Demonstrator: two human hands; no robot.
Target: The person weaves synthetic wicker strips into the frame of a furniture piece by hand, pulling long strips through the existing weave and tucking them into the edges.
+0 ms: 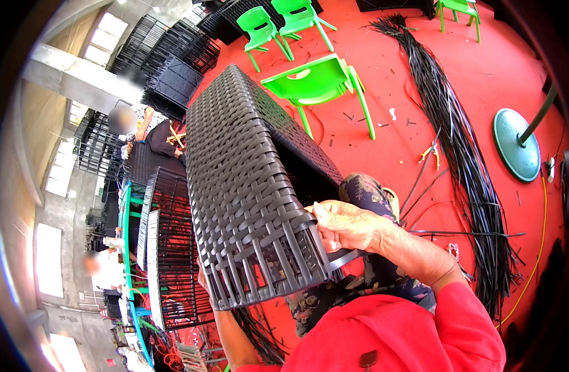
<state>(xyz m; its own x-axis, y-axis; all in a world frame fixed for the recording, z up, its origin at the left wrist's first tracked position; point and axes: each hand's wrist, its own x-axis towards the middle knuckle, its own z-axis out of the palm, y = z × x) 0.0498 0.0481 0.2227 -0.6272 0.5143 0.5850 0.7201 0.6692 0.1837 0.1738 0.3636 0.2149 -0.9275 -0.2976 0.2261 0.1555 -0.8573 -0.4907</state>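
Note:
A dark woven plastic-rattan furniture piece (241, 161) stands tilted before me, its side closely plaited. Toward me the weave gives way to bare parallel strips (266, 266) along the frame's near end. At the near right corner my right hand (343, 226) is closed, thumb along the edge and fingers curled round a flat dark strip (348, 255) that shows below it. My left hand (202, 276) is at the near left side of the piece; most of it is hidden behind the weave, so its fingers do not show.
Bright green chairs (315, 80) stand beyond the piece on the red floor (383, 80). A long bundle of black strips (458, 142) lies to the right, near a round green base with a pole (517, 146). Black frames (179, 266) stack at left, where other people sit.

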